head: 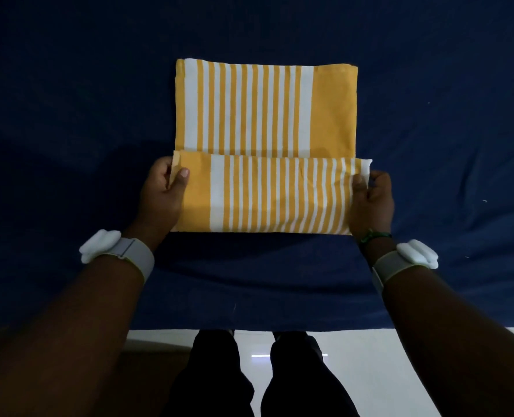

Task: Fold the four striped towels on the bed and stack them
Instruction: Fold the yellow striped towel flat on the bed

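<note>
A folded yellow-and-white striped towel [264,108] lies flat on the dark blue bed [69,145], its solid yellow band at the right. In front of it a second striped towel [267,195] is held up off the bed by its two upper corners, folded, with its solid yellow band at the left. My left hand [164,191] pinches the left corner with thumb on top. My right hand [370,200] pinches the right corner. The held towel's top edge overlaps the near edge of the flat one.
The blue bed sheet spreads wide on all sides of the towels. Its near edge [264,328] runs across the lower part of the view. Below it are a white floor [385,371] and my dark trousers [219,380]. White bands sit on both wrists.
</note>
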`<action>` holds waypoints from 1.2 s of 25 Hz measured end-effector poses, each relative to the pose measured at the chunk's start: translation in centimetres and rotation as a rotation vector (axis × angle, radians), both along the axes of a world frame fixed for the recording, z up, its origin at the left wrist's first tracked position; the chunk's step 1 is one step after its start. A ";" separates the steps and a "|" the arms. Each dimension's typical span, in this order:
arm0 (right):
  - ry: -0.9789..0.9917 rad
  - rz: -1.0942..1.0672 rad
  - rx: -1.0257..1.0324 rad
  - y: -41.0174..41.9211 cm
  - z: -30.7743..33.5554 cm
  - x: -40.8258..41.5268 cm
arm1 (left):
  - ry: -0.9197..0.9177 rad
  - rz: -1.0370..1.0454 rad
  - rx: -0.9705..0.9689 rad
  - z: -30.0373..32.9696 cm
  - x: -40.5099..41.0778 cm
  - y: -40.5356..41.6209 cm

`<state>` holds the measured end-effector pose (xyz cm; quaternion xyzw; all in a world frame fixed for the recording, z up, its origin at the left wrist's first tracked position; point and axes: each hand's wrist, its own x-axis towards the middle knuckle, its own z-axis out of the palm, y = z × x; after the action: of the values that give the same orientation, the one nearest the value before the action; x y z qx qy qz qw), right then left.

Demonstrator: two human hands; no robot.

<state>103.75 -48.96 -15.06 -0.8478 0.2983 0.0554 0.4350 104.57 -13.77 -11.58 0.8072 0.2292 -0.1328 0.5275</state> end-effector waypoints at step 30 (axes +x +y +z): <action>-0.031 0.044 -0.420 1.4 -1.0 -1.4 | -0.086 -0.016 0.673 -4.2 -3.0 -2.3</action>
<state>102.33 -47.57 -16.09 -0.9268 0.2782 -0.0115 0.2521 101.54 -16.04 -15.82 0.9426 0.2316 -0.0198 0.2396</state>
